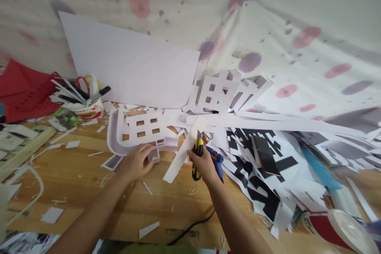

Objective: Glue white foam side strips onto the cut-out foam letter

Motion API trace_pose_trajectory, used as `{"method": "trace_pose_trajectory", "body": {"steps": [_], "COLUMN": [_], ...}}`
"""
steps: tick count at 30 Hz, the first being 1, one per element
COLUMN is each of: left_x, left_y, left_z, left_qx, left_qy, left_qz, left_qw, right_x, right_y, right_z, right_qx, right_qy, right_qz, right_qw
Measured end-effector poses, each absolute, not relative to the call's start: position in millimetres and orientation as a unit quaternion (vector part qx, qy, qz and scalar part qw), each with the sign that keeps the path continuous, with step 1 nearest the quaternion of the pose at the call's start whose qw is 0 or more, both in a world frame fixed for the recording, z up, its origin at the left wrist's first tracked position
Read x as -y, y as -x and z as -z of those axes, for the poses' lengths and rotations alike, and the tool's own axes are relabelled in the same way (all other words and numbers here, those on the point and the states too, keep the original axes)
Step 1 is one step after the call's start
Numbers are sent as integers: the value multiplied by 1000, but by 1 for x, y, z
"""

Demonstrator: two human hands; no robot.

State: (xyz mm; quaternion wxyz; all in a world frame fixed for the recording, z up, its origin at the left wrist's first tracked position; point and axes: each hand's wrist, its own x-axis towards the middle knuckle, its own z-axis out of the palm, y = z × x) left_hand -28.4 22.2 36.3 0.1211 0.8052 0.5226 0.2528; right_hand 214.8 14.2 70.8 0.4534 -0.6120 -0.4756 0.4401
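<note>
My left hand [135,163] is at the lower edge of a white foam-board character [119,149], its curled fingers and thumb around a small boxy corner. This piece lies flat, with raised side walls and square openings. My right hand [205,162] is wrapped round a yellow and black utility knife [196,166] whose tip points away from me. Beneath the knife a loose white strip [178,161] slants across the table, close to the right fingers. A blue glue gun [216,158] lies just right of that hand, partly hidden by it.
Finished white characters [218,93] stand at the back by a large white board [131,63]. A phone [264,154] rests on black-printed paper [285,162] at right. Left sits a tub of tools [89,111]; a red and white cup [333,226] lies lower right. Scraps litter the wooden table [98,190].
</note>
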Motion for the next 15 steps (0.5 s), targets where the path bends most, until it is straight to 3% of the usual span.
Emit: {"method": "trace_pose_trajectory", "body": {"steps": [3,7,12,15], "left_x": [-21,-4,31,40], "left_y": [46,39,-25,-48], "left_z": [-44,-56,-36,-5], "left_qx": [-556,-605,-481,-522], "left_qy": [-791,-727,-809,-779], "left_qz": [-241,-324,-321,-323], "left_qw": [82,4,99,128], "right_x": [-14,-15,-23,-23], "right_y": [-214,-212,-213,-216], "right_z": [-71,-63,-47,-38], "right_qx": [469,457,478,503], "right_qy": [622,624,648,678], "right_qz": [-442,-453,-437,-428], "right_qw": [445,444,402,324]}}
